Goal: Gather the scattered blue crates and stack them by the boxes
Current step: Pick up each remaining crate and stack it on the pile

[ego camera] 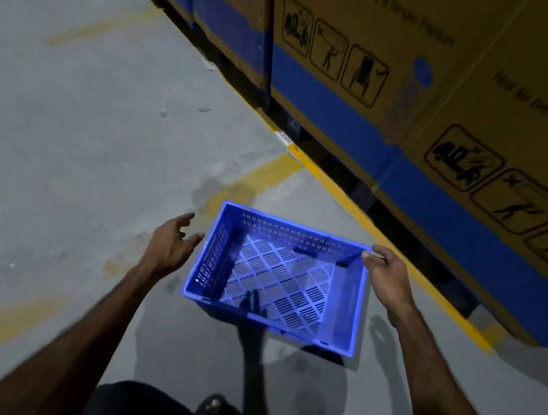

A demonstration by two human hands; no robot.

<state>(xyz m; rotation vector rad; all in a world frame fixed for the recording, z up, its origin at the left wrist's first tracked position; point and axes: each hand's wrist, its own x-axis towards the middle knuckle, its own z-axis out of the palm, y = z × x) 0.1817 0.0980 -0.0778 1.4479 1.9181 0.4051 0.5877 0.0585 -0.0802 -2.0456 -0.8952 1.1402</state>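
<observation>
One blue crate [279, 278] in view, mouth up, empty, its slotted base and perforated walls lit. It sits on or just above the grey concrete floor [78, 135]; a shadow lies under its near right corner, so I cannot tell whether it rests flat. Two bare hands flank it. My left hand [171, 243] is just off the crate's left wall, fingers spread wide and slightly bent, holding nothing, with a small gap between fingertips and rim. My right hand [387, 274] is at the far right corner, thumb and fingertips at the rim; whether they pinch it or only touch, I cannot tell.

Three large cardboard boxes [451, 101] show along the right, each with a blue band near its base and printed handling pictograms. Their lower edge runs diagonally from top centre to right.

One yellow floor line [361, 214] runs along the foot of the boxes, close behind the crate's far side; a second yellow stripe [259, 178] branches off towards the left. Fainter, worn yellow marks cross the floor at far left. Open concrete spreads wide to the left of the crate; room on the right is narrow, between crate and boxes.
</observation>
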